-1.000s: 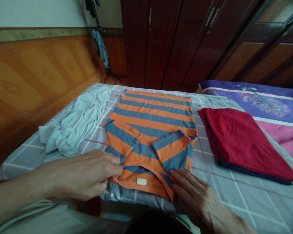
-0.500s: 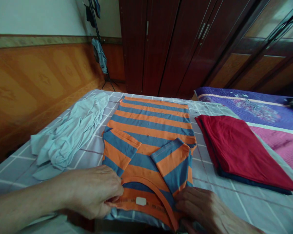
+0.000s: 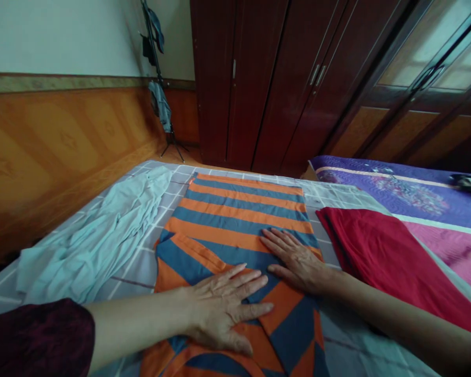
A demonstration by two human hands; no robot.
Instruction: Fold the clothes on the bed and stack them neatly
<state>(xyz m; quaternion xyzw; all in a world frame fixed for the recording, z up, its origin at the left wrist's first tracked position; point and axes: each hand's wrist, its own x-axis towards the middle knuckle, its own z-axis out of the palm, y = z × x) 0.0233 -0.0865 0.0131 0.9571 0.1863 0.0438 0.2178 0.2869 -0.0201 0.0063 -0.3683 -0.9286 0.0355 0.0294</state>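
Unclenched and gripping nothing, the left hand (image 3: 227, 309) and right hand (image 3: 296, 262) lie flat on the striped shirt (image 3: 235, 242) spread over the bed (image 3: 139, 262), apparently to press it smooth.

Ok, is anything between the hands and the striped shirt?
Nothing visible: the left hand and right hand both rest palm-down on the striped shirt. The red cloth and pale cloth lie beside it.
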